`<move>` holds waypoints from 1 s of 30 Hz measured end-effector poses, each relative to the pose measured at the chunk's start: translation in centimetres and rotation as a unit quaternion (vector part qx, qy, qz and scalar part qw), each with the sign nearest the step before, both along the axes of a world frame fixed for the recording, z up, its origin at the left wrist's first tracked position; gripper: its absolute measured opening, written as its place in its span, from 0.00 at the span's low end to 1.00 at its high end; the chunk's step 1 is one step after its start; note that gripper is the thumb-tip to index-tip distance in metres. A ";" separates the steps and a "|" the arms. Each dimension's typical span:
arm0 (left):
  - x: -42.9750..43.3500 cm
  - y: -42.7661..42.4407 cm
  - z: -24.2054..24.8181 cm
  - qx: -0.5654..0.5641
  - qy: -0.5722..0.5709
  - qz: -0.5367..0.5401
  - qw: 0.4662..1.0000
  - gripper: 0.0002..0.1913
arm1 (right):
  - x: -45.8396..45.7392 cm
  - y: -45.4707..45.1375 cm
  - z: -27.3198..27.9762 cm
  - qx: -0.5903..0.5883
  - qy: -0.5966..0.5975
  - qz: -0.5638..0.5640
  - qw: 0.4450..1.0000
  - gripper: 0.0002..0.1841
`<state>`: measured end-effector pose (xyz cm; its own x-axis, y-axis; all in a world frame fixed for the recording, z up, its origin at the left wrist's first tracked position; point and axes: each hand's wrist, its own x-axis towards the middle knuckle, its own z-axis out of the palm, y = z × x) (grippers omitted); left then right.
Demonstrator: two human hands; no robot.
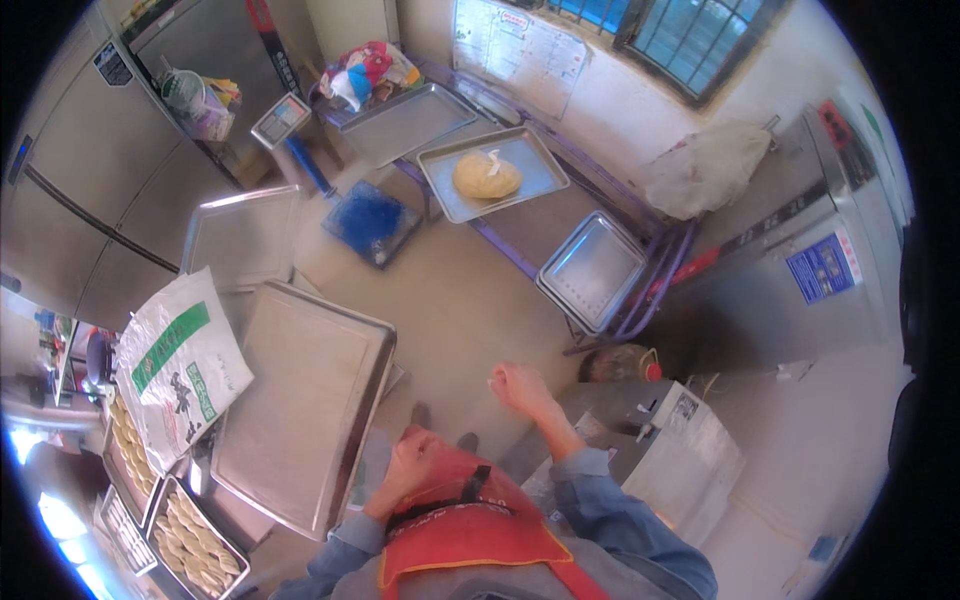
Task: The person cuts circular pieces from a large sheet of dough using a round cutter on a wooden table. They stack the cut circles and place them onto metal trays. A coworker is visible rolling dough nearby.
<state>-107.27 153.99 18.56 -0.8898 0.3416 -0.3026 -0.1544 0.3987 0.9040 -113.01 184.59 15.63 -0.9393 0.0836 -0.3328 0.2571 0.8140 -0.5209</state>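
My left hand [414, 456] is curled in front of the red apron [472, 532], near the edge of a large upturned metal tray [307, 405]. Further out, my right hand [521, 388] is held over the floor with its fingers curled in. Neither hand shows anything in it. Beyond them, a tied plastic bag of dough [484, 176] rests on a metal tray [551, 154] atop a purple-framed rack [510, 247]. Stacked shallow trays [596, 274] lie at the rack's near end.
A blue platform scale [371, 221] stands on the floor. At left, a white printed sack [187, 367] lies by trays of shaped dough pieces [191, 536]. Steel cabinets [90, 187] line the left side. An oil jug [622, 364] stands beside a metal box-like unit [675, 450] at right.
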 end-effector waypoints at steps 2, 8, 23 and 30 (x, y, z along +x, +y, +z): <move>-2.8 1.8 -0.2 0.003 -0.026 0.012 1.000 0.12 | -3.6 2.5 -1.7 -0.002 -0.005 -0.015 1.000 0.17; -13.6 7.1 -1.2 -0.053 -0.079 0.024 0.995 0.12 | -10.0 15.4 -11.6 -0.029 -0.047 -0.077 0.995 0.14; -36.2 14.8 -2.4 -0.094 -0.127 0.199 0.967 0.12 | -42.7 22.0 -27.6 -0.280 -0.322 -0.229 0.875 0.09; -44.2 17.4 -4.0 -0.152 -0.260 0.445 0.843 0.13 | -82.1 4.3 -38.8 -0.307 -0.239 -0.114 0.914 0.09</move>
